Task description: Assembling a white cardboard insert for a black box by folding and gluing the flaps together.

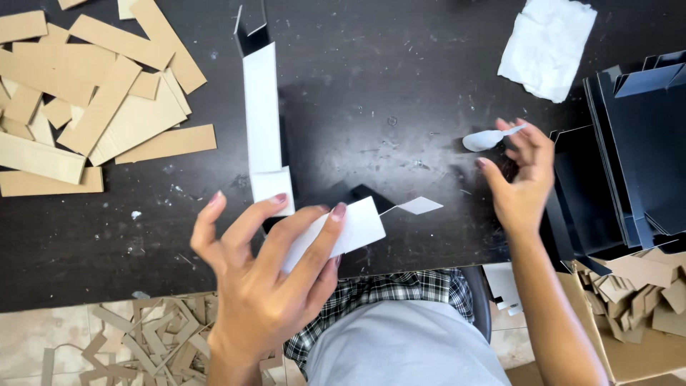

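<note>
My left hand (268, 264) holds the near end of a flat unfolded carton blank (262, 114), white inside and black outside, which stretches away across the black table (371, 93). Its fingers press on a white flap (357, 225) at the front. My right hand (525, 179) is at the right, its fingertips pinching the handle of a small white plastic spoon (482, 139) whose bowl rests near the table surface.
A pile of brown cardboard strips (86, 100) lies at the back left. A stack of black folded cartons (636, 150) fills the right side. A crumpled white paper (547, 46) lies at the back right. Cardboard scraps cover the floor (143, 343) and fill a box (643, 293).
</note>
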